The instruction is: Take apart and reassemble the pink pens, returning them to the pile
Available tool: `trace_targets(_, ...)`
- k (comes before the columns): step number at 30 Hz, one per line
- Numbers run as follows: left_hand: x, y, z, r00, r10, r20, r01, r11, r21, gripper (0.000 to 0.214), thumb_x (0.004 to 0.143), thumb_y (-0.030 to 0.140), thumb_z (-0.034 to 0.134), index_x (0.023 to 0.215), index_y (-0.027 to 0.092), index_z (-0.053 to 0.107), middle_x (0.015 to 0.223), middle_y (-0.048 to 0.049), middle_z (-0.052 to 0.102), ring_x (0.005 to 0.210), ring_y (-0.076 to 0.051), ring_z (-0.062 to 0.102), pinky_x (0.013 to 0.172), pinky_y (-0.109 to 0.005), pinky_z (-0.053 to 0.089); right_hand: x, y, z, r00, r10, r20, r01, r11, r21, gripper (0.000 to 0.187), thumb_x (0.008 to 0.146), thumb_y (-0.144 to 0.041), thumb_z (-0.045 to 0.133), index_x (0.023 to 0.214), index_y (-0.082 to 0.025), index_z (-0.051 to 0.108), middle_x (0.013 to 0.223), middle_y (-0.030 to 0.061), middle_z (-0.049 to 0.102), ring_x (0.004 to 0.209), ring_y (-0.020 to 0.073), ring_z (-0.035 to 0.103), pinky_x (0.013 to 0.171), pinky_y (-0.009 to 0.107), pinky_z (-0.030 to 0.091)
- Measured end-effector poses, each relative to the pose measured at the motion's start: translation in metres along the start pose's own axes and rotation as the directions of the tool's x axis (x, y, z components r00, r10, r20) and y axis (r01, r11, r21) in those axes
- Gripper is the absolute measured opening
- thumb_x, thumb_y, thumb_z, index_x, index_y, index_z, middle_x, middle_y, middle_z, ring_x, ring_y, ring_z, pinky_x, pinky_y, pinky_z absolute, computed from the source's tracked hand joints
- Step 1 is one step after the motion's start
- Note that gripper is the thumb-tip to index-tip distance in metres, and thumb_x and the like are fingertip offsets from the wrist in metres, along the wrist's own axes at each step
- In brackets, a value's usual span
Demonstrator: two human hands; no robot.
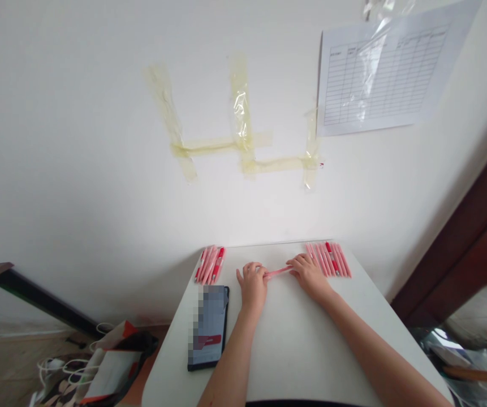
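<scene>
A pink pen [279,272] lies crosswise between my two hands over the white table [306,350]. My left hand [254,282] pinches its left end, and my right hand [309,274] has its fingers closed on the right end. Just beyond the right hand, several pink pens [343,261] lie side by side, with a red pen [332,259] among them. To the left of my left hand is another group of pink pens [208,264], with red pens [218,264] mixed in. The fingers partly cover both ends of the held pen.
A phone [209,328] lies at the table's left, beside my left forearm. The white wall [264,215] rises behind the table, with yellowed tape [241,107] and a printed sheet [383,79] on it. Bags and cables [103,362] sit on the floor at left; plastic bags [476,362] are at right.
</scene>
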State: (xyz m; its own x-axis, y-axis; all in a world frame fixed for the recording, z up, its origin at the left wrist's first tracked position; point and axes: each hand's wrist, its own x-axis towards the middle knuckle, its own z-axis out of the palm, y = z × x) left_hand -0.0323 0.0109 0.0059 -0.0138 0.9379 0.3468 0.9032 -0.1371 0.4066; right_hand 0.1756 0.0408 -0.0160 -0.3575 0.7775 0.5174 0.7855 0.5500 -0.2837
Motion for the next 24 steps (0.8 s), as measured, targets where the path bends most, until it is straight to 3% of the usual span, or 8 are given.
trace_targets(7,-0.001,0.001,-0.004,0.995,-0.033,-0.099,0.036,0.999,0.033,0.013,0.084,0.020,0.069,0.093,0.028,0.074,0.127,-0.0048,0.063,0.131,-0.029,0.046,0.119,-0.065,0.025,0.000,0.000,-0.004,1.000,0.011,-0.012,-0.011,0.999,-0.041,0.022,0.100,-0.027,0.053,0.110,-0.026,0.073,0.096,0.0079,0.066,0.103,0.0272,0.055,0.094,0.044,0.046)
trace_targets(16,0.001,-0.003,-0.004,0.997,-0.039,-0.068,0.040,0.999,0.007,0.013,0.082,0.022,0.072,0.092,0.029,0.076,0.125,-0.0047,0.062,0.130,-0.028,0.046,0.120,-0.065,0.024,-0.001,0.006,-0.007,0.999,0.046,-0.019,-0.046,0.999,0.030,0.024,0.102,-0.029,0.051,0.109,-0.025,0.073,0.097,0.0078,0.066,0.102,0.0258,0.054,0.090,0.040,0.046)
trace_targets(24,0.002,-0.006,-0.002,0.999,-0.022,-0.046,0.024,0.999,0.033,0.024,0.089,0.015,0.056,0.084,0.026,0.076,0.124,-0.0067,0.061,0.129,-0.027,0.043,0.122,-0.066,0.018,0.000,0.009,-0.002,0.997,0.036,-0.062,-0.034,0.999,0.027,0.023,0.100,-0.031,0.054,0.106,-0.028,0.076,0.094,0.0073,0.068,0.102,0.0271,0.053,0.093,0.044,0.045)
